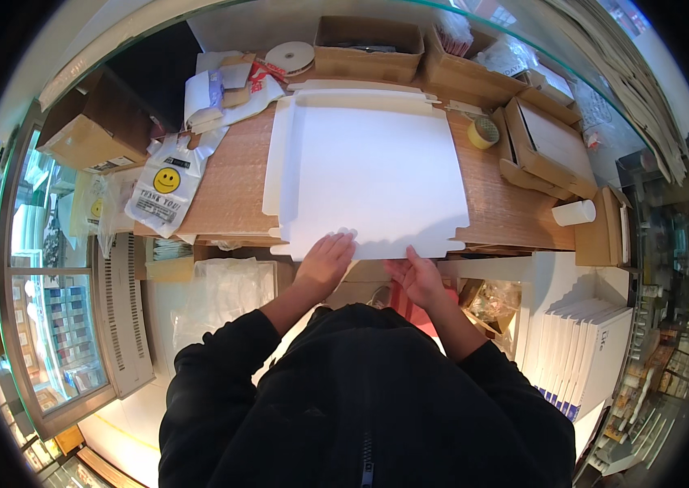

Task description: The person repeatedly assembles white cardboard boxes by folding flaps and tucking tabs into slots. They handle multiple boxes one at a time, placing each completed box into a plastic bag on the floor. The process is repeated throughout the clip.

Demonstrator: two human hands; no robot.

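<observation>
Head view: white cardboard sheet flat on the wooden table. Left hand: fingers together, laid on the sheet's near edge; can't tell if the thumb grips underneath. Right hand: thumb spread from fingers, at the sheet's near edge. Plastic bag left of sheet, tape roll right.

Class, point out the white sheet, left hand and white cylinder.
White sheet (pixel 375 167), head view: middle of its face.
Left hand (pixel 327 260), head view: back of the hand.
White cylinder (pixel 575 213), head view: curved side.
</observation>
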